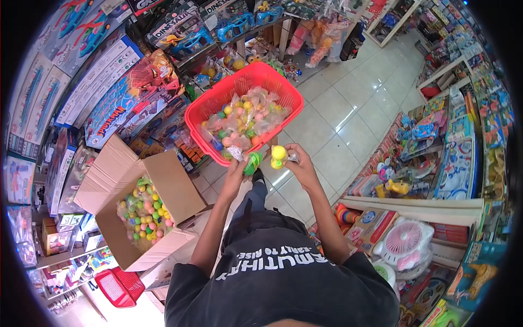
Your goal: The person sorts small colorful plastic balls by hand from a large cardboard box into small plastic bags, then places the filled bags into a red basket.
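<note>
My left hand (234, 175) is closed on a small green toy (253, 163) in crinkled clear plastic wrap. My right hand (305, 168) pinches a small yellow toy (278, 153), two rounded parts one above the other, with a bit of clear wrap at its side. Both hands are near each other, just in front of the near rim of a red plastic basket (199, 143). Inside the basket lie several colourful wrapped balls (248, 117) in yellow, pink, green and blue. The exact kind of the two held toys is too small to tell.
An open cardboard box (171, 188) with several similar balls stands at the left. A small red basket (120, 287) is at lower left. Boxed toys (128, 103) line the left shelves. At the right, shelves hold toys and a pink fan (404, 238). Tiled floor (327, 120) runs between.
</note>
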`<state>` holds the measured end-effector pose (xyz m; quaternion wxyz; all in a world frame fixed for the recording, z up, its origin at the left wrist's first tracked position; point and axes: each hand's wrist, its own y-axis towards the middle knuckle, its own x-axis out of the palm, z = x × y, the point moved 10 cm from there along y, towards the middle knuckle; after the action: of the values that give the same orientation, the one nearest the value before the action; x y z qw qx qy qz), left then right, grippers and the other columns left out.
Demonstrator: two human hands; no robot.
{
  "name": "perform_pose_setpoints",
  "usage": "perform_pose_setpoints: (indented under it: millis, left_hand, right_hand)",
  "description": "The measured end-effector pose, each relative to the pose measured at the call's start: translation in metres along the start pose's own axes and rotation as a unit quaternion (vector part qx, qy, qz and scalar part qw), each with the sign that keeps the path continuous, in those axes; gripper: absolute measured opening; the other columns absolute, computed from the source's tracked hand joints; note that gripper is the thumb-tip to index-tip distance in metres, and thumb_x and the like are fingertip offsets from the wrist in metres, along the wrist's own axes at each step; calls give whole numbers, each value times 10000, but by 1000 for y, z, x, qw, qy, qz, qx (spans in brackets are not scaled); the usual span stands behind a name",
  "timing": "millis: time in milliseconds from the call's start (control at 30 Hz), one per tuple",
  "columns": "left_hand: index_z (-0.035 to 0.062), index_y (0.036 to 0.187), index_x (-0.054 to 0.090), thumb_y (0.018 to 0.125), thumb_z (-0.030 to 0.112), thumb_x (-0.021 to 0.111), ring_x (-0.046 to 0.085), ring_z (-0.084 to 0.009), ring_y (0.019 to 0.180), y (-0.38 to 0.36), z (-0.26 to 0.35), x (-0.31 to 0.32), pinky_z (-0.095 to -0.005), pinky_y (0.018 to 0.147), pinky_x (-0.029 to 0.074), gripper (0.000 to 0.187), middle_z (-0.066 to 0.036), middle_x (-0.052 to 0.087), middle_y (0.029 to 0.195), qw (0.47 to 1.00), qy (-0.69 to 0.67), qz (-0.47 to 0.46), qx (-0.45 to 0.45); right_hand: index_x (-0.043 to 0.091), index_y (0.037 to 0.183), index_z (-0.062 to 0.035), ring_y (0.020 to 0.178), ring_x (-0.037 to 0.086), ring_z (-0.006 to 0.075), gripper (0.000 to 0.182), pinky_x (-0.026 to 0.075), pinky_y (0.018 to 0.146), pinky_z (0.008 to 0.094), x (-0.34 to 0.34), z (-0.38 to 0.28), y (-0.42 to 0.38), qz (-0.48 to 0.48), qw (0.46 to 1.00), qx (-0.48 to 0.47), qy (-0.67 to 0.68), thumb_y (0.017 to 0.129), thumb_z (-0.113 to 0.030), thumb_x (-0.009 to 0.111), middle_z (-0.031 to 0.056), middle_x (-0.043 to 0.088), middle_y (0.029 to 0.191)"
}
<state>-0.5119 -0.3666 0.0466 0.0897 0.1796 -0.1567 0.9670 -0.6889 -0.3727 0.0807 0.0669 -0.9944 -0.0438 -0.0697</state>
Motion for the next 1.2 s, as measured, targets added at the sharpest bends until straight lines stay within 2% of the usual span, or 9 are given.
perform_pose_setpoints:
  millis: [167, 233, 367, 467, 667, 800, 933, 1133, 1200]
  left_hand:
    - [56, 1195, 458, 904, 227, 488, 485, -78, 659, 50, 21, -13, -211, 553, 409, 339, -16, 539, 874, 999, -15, 42, 30]
    - [50, 1164, 499, 897, 206, 497, 489, -75, 665, 69, 30, -21, -208, 562, 414, 309, -8, 543, 877, 997, -35, 58, 33]
    - [76, 1137, 535, 892, 194, 496, 507, -69, 809, 108, 24, -50, -229, 616, 430, 275, 2, 552, 978, 996, -22, 73, 41]
    - [100, 1151, 529, 887, 199, 502, 515, -78, 880, 123, 30, -72, -244, 642, 432, 283, 6, 553, 1043, 992, -13, 115, 42]
    - [114, 1125, 557, 883, 193, 506, 520, -93, 954, 135, 39, -97, -253, 681, 445, 260, 19, 555, 1048, 981, -34, 188, 23]
    - [110, 1141, 546, 893, 192, 493, 525, -112, 963, 145, 33, -104, -266, 696, 461, 267, 12, 557, 1066, 975, -67, 211, 31]
    - [102, 1151, 534, 897, 193, 489, 522, -125, 984, 148, 27, -105, -290, 706, 485, 273, -1, 549, 1096, 967, -67, 246, 22]
    - [94, 1147, 529, 895, 200, 497, 527, -126, 980, 153, 27, -105, -298, 704, 498, 275, -17, 547, 1083, 956, -40, 290, 31]
    - [97, 1152, 521, 895, 203, 497, 529, -127, 977, 158, 24, -103, -300, 707, 497, 279, -16, 545, 1081, 958, -35, 282, 27]
  right_hand:
    - [503, 1033, -33, 856, 512, 85, 317, 414, 780, 226, -3, -9, 70, -45, 999, 5, -13, 730, 46, 547, 17, 528, 896]
    - [533, 986, -19, 884, 529, 94, 261, 450, 717, 224, -4, -10, 106, -59, 996, -11, -70, 729, 23, 558, 32, 541, 923]
    - [546, 959, -25, 856, 549, 124, 244, 455, 678, 225, 8, -12, 173, -89, 984, -62, -140, 717, 14, 556, 38, 547, 910]
    - [548, 954, -40, 849, 569, 197, 259, 465, 681, 294, 22, -27, 210, -93, 950, -122, -274, 701, 19, 551, 80, 545, 881]
    - [584, 899, -57, 852, 545, 345, 269, 435, 757, 411, 53, -12, 278, -116, 884, -241, -383, 640, 19, 581, 142, 582, 864]
    - [611, 878, -82, 863, 537, 326, 271, 411, 808, 407, 65, 17, 306, -109, 823, -228, -509, 625, 13, 599, 108, 589, 857]
    - [623, 874, -103, 912, 517, 342, 271, 417, 809, 429, 73, 62, 318, -164, 802, -223, -529, 617, -17, 624, 108, 595, 910]
    - [558, 1098, -135, 1002, 507, 311, 446, 372, 936, 422, 74, 92, 322, -257, 824, -214, -457, 670, -12, 592, 106, 558, 1052]
    - [503, 1205, -171, 1058, 478, 297, 518, 380, 932, 414, 78, 100, 317, -340, 782, -189, -486, 711, -32, 578, 97, 525, 1127]
